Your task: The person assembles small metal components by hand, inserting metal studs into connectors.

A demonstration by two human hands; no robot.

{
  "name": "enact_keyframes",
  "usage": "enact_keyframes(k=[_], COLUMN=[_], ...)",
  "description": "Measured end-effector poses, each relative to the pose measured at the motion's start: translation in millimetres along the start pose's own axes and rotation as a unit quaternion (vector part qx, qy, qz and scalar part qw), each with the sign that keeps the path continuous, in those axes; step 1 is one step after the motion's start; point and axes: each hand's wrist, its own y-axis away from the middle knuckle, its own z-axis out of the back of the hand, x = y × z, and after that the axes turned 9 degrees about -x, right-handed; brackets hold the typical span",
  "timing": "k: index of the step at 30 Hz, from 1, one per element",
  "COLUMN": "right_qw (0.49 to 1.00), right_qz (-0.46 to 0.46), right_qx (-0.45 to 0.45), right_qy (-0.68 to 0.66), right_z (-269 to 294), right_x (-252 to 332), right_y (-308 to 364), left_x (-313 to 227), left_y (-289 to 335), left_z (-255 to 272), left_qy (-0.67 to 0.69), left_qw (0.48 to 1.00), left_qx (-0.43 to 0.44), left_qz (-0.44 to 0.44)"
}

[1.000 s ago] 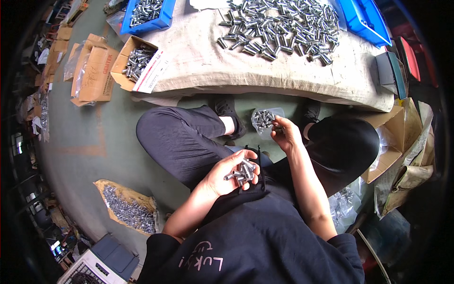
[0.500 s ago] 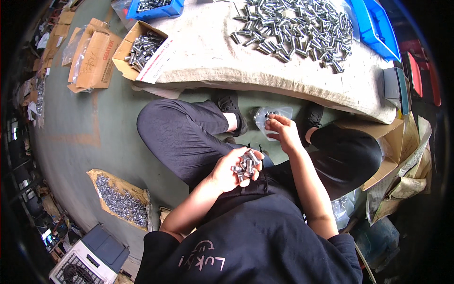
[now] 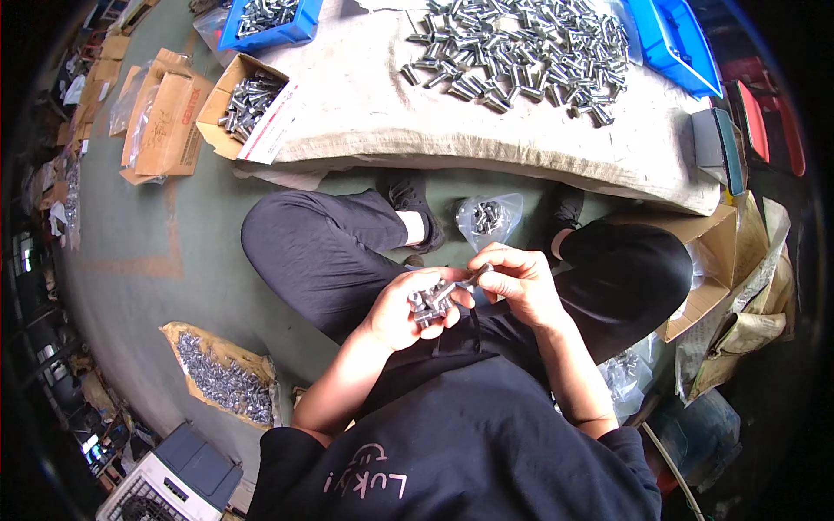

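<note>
My left hand is cupped palm up in front of my waist, its fingers curled around several short, shiny metal cylinder pieces. Close beside it, my right hand pinches one small metal piece between thumb and fingertips, near the left fingers. Just beyond both hands, on the floor between my feet, lies a clear plastic bag with several like metal pieces inside.
Ahead, a cloth-covered work surface bears a pile of metal pieces, blue bins and an open carton. More small metal parts lie on a tray at left. A cardboard box stands by my right knee.
My right hand has come back from the plastic bag to my left hand with a metal piece in its fingertips. The bag's contents now show uncovered.
</note>
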Motion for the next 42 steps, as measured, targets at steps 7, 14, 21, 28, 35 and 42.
enact_keyframes(k=[7,14,21,28,35,42], right_qw=[0.989,0.985,0.989,0.973,0.996,0.993], right_qz=[0.126,0.142,0.083,0.008,0.077,-0.052], right_qx=[-0.025,-0.045,-0.046,-0.062,0.032,-0.044], right_qy=[-0.07,-0.082,-0.11,-0.223,-0.021,-0.099], right_z=[-11.6,-15.1,-16.1,-17.5,-30.8,-28.9], right_x=[-12.0,-18.2,-20.2,-20.9,-11.7,-7.6], right_y=[12.5,18.0,12.7,8.3,17.1,11.0], left_x=[0.1,-1.8,-1.9,-1.8,1.6,2.5], left_y=[8.7,9.8,10.5,10.6,8.8,10.3], left_z=[-13.4,-25.0,-26.6,-33.1,-36.1,-30.5], left_qy=[-0.06,-0.123,-0.119,-0.063,-0.122,-0.111], left_qw=[0.997,0.985,0.981,0.989,0.971,0.983], left_qx=[-0.02,-0.087,-0.097,-0.069,-0.122,-0.044], left_qz=[-0.047,-0.086,-0.121,-0.114,-0.166,-0.138])
